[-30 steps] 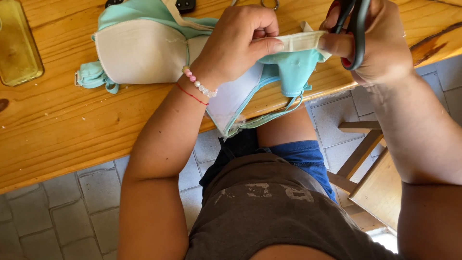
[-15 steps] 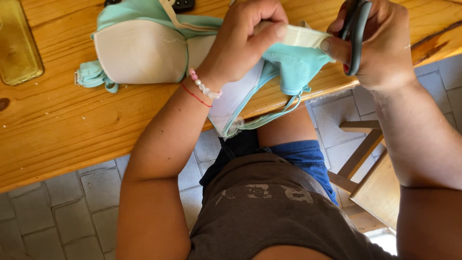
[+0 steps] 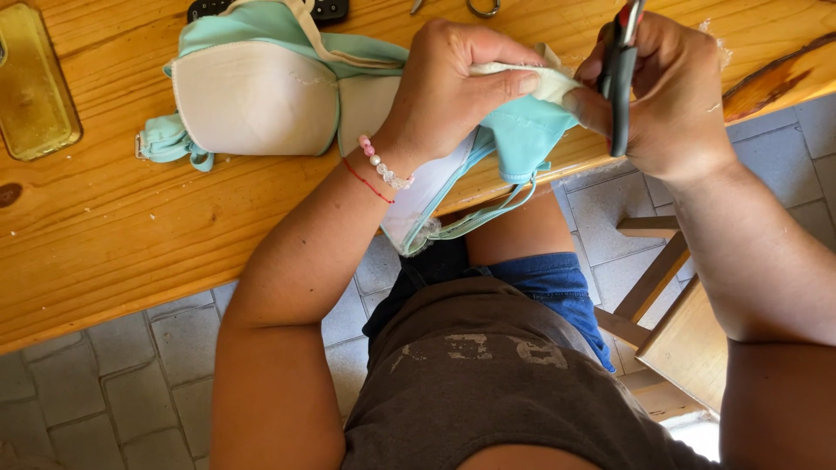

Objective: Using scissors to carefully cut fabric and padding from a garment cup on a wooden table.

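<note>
A mint-green bra with cream padded cups (image 3: 261,96) lies on the wooden table (image 3: 104,226), one end hanging over the front edge. My left hand (image 3: 457,83) pinches the folded fabric at that end, thumb on top; a bead bracelet and a red thread circle the wrist. My right hand (image 3: 670,91) grips a pair of dark-handled scissors (image 3: 620,78), held upright right beside the pinched fabric. The blades are mostly hidden behind my fingers.
A phone in a yellowish case (image 3: 33,87) lies at the table's left. A dark remote-like object (image 3: 326,9) and a metal ring (image 3: 482,9) sit at the far edge. A wooden stool (image 3: 679,322) stands to my right on the tiled floor.
Both hands have shifted slightly lower in view; the left hand has regripped the fabric, and the scissors stay close beside it.
</note>
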